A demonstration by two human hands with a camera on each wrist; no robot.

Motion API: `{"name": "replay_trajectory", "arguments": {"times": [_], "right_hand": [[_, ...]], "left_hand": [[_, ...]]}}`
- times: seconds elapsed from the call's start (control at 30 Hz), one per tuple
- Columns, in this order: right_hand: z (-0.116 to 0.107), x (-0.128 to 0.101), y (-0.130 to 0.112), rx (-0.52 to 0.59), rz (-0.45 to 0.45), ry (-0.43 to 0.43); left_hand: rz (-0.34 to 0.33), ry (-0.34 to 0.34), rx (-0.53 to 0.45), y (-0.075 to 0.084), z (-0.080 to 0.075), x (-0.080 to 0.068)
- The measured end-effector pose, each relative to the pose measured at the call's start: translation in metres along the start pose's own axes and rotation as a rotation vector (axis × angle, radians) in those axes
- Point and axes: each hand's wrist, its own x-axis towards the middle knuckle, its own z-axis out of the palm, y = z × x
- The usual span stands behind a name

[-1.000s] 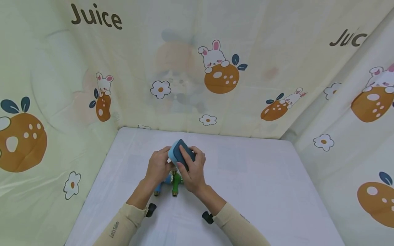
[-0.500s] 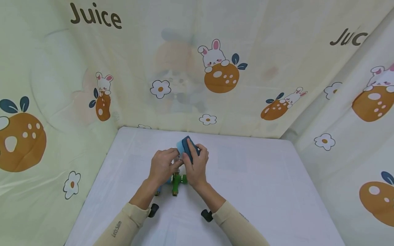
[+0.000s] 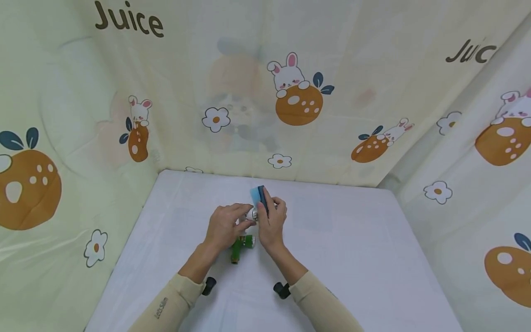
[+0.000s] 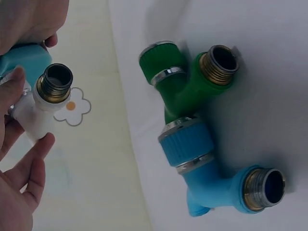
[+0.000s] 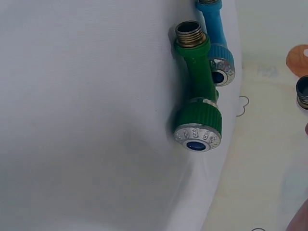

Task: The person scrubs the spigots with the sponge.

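My left hand [image 3: 224,227] pinches a white angle valve [image 4: 36,115] between thumb and fingers, its threaded brass outlet showing in the left wrist view. A two-layer sponge [image 3: 255,195], light blue and dark blue, is gripped by my right hand [image 3: 272,226]. The light side faces the valve and sits right against its knob end. Below the hands a green angle valve [image 3: 237,249] lies on the table. Beside it is a blue angle valve [image 4: 199,180], hidden behind my left hand in the head view. My right hand is almost out of frame in its own wrist view.
A white cloth covers the table [image 3: 352,249]. Printed curtains [image 3: 249,92] hang close behind its back edge and along both sides. A black wrist-camera piece [image 3: 209,286] juts out under the left cuff, and a similar black piece [image 3: 282,290] under the right.
Both hands have shifted right. The sponge has turned from showing its broad dark face to nearly edge-on. The white angle valve has come into view between the hands, and the blue one is now covered.
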Motion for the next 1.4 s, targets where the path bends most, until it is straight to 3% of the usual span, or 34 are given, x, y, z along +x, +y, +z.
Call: {"name": "replay_trajectory", "arguments": {"times": [0.3,0.57,0.77,0.9,1.1,1.3,1.4], "right_hand": [[-0.008,-0.003,0.017,-0.033,0.053,0.005],[-0.016,-0.001,0.041,-0.046,0.148,0.054],[-0.022,0.004,0.061,-0.041,0.259,0.079],[-0.028,0.008,0.072,-0.031,0.326,0.104],[-0.037,0.010,0.085,-0.061,0.393,0.125],[-0.038,0.008,0.093,-0.092,0.389,0.123],[-0.037,0.008,0.093,-0.112,0.367,0.128]], "left_hand": [[-0.068,-0.091,-0.090,-0.006,0.018,-0.008],[-0.032,-0.111,-0.119,-0.005,0.027,-0.007],[0.035,-0.086,-0.006,0.000,0.035,0.000],[0.061,-0.155,0.064,0.006,0.043,0.003],[0.065,-0.264,0.092,0.015,0.057,0.003],[0.071,-0.373,0.165,0.017,0.069,-0.002],[0.083,-0.396,0.184,0.017,0.073,-0.005]]}}
